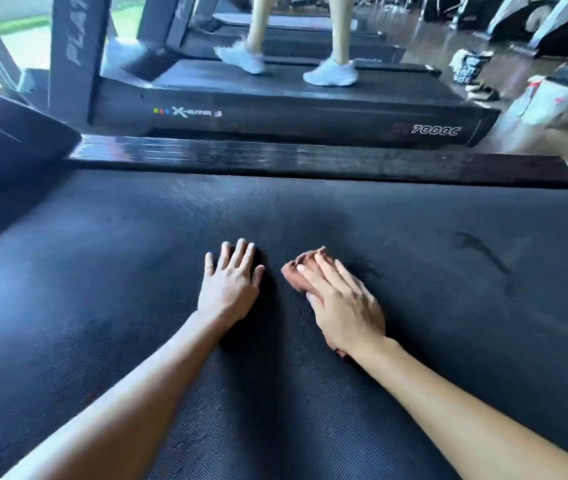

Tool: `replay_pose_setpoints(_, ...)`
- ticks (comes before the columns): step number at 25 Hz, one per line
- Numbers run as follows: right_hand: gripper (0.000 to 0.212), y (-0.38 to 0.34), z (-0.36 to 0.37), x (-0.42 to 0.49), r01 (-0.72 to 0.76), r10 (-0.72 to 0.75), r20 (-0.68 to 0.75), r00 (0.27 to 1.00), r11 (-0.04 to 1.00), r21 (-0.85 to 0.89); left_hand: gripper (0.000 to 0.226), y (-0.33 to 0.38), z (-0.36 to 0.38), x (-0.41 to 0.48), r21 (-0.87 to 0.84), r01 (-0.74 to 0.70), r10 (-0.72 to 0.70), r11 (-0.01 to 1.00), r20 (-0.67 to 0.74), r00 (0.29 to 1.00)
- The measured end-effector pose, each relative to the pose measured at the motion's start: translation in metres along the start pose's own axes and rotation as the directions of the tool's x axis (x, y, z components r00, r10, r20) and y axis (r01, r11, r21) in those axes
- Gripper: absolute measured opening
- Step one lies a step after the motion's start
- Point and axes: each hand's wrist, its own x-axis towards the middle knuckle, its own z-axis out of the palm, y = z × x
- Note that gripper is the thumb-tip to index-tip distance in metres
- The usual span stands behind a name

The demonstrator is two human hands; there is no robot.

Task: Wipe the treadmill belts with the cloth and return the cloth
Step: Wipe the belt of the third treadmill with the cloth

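Observation:
A wide black treadmill belt fills the lower view. My left hand lies flat on the belt near its middle, fingers straight and spread, holding nothing. Just to its right, my right hand presses a brown cloth onto the belt with straight fingers. The cloth pokes out past the fingertips and a bit shows under the wrist. Most of the cloth is hidden under the palm.
A dark side rail borders the belt's far edge. Beyond it stands another treadmill where a person in white shoes walks. Bags and clutter lie on the floor at the far right.

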Motion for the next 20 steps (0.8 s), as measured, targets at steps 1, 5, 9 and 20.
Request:
replay_pose_setpoints(1,0.052,0.006,-0.006,-0.005,0.050,-0.049,0.020,0.999,0.999,-0.003,0.061,0.006,-0.001,-0.019,0.003,-0.012,0.012,1.000,0.007,1.000)
replay_pose_setpoints(5,0.052,0.023,-0.023,0.030,-0.237,0.232,0.146,0.962,0.971,0.018,0.084,0.032,-0.003,-0.096,-0.015,-0.067,0.068,0.998,0.032,0.997)
replay_pose_setpoints(9,0.052,0.005,-0.012,-0.046,0.044,-0.044,0.005,0.999,0.999,-0.013,0.074,0.051,0.001,-0.139,-0.024,-0.062,0.062,0.998,0.015,0.998)
replay_pose_setpoints(20,0.058,0.021,-0.034,-0.087,-0.064,0.063,-0.088,0.994,0.998,-0.008,0.059,0.066,0.005,-0.159,0.020,-0.038,0.039,0.999,-0.076,0.996)
